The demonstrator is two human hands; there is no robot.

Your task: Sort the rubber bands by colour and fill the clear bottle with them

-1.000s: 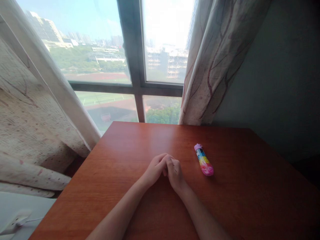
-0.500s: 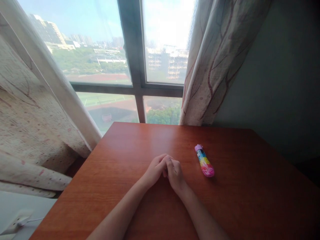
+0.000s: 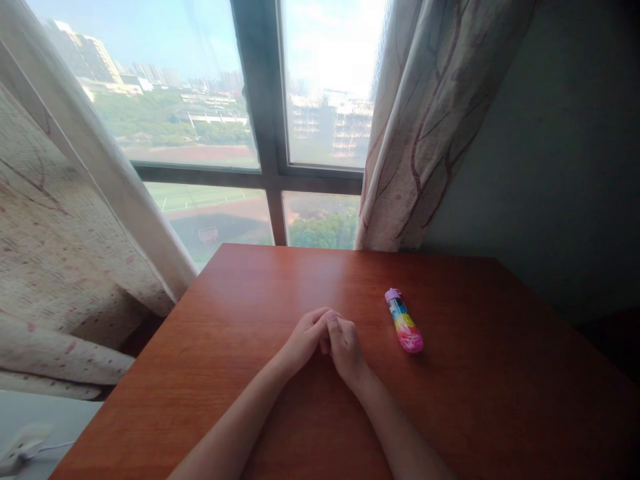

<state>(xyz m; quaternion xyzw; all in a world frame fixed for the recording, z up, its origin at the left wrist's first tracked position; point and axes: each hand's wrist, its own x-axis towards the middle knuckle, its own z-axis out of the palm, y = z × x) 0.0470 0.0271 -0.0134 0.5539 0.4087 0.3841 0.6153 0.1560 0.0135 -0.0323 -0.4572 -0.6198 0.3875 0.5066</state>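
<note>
My left hand (image 3: 304, 339) and my right hand (image 3: 347, 351) are clasped together on the brown wooden table (image 3: 240, 287). Their fingers are closed around each other, and some fingertips are hidden between the palms. No object shows in either hand. To the right of my right hand, apart from it, lies a slim tube-shaped thing (image 3: 404, 322) with a lilac cap and a blue, yellow, red and pink body. Its capped end points toward the window, tilted a little left.
A window (image 3: 273, 133) with a grey frame stands beyond the table's far edge. Patterned curtains hang on the left (image 3: 75, 193) and on the right (image 3: 415, 133). A wall socket (image 3: 23, 450) with a white cable is at the lower left.
The whole view has shifted slightly, so the table, the window and the tube-shaped thing sit a little further left. My hands stay clasped in the same place on the table.
</note>
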